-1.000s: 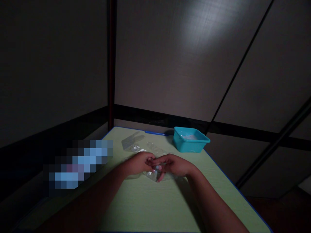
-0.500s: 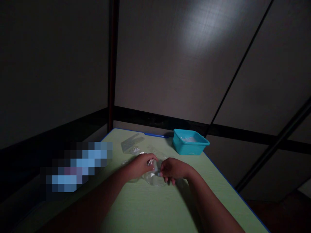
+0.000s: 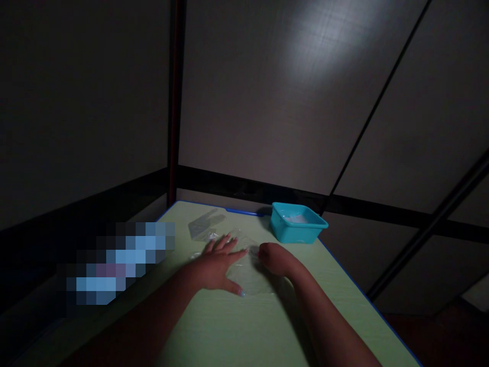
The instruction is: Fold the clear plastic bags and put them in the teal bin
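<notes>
A thin clear plastic sheet or bag (image 3: 254,278) lies spread on the pale green table (image 3: 225,331). My left hand (image 3: 219,267) is flat on its left part, palm down with the fingers spread, holding nothing. Against the right part of the plastic, my right hand (image 3: 275,259) is closed, its fingers curled under; what they pinch, if anything, is hidden. Beyond my left hand, a folded piece of clear plastic (image 3: 206,224) lies near the table's far left corner.
A turquoise basket (image 3: 298,232) with something white inside stands at the far right of the table. Dark panelled walls (image 3: 260,102) rise behind. A pixelated blue patch (image 3: 130,260) covers the left side.
My left hand has gone from gripping the bunched plastic to lying flat with spread fingers. The plastic is flatter. My right hand's fingers have curled in and turned down.
</notes>
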A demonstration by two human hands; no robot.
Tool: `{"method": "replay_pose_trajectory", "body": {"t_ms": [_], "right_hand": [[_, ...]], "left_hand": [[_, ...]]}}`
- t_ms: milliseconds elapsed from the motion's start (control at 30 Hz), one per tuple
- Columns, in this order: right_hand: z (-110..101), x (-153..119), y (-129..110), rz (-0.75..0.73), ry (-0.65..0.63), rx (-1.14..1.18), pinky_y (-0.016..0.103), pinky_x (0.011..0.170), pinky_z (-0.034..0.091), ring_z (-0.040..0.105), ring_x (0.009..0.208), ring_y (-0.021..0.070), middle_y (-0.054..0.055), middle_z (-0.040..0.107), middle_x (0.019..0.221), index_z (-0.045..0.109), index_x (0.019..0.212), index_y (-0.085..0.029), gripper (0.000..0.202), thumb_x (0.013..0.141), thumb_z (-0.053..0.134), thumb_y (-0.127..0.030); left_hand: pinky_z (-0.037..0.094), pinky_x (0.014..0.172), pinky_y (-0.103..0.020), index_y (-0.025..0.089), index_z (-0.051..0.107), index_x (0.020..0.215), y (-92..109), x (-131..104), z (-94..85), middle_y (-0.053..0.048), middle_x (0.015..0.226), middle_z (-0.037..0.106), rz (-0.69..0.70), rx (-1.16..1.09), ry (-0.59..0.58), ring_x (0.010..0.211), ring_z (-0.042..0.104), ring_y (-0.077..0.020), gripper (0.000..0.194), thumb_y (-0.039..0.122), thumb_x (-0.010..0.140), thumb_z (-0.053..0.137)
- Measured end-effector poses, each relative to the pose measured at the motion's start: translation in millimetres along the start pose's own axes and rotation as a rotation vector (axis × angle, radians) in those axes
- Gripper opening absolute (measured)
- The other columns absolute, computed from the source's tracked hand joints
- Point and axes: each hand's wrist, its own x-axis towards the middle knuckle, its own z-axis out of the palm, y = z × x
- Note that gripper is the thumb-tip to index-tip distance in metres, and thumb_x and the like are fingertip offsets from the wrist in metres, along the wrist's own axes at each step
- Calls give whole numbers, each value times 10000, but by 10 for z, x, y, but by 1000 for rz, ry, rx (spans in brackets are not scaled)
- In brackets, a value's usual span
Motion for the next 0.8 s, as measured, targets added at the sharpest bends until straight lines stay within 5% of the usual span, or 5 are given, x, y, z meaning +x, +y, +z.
{"method": "replay_pose_trajectory", "body": {"t_ms": [100,200,433,800], "right_hand": [[16,-16,18,-37,-93,-28,259,526,305,591,690,196,153,675,864,668,858,-128,288,813,454,-314],[20,-18,59,-61,-115,6,256,506,286,572,639,180,136,675,816,666,821,-135,258,799,489,-321],[117,151,179,46,203,103,245,524,274,539,636,136,94,651,770,612,811,-135,233,828,457,-309],[344,335,195,207,285,126,267,614,336,541,839,204,101,616,909,608,833,-169,377,745,554,-531]], "left_hand": [[55,1024,-589,317,196,1392,-24,-1,30,-133,1482,56,-40,-23,-68,1347,-26,-346,1044,760,524,573],[19,1043,-558,296,195,1395,-10,11,11,-124,1478,70,-12,-49,-17,1357,11,-298,950,749,619,504],[-44,1009,-603,357,239,1365,22,-16,-12,-106,1475,75,21,-74,-121,1351,55,-309,905,659,599,615],[-40,1007,-603,405,436,1253,75,21,-56,-90,1469,163,24,-84,-63,1355,78,-289,684,663,638,584]]}}
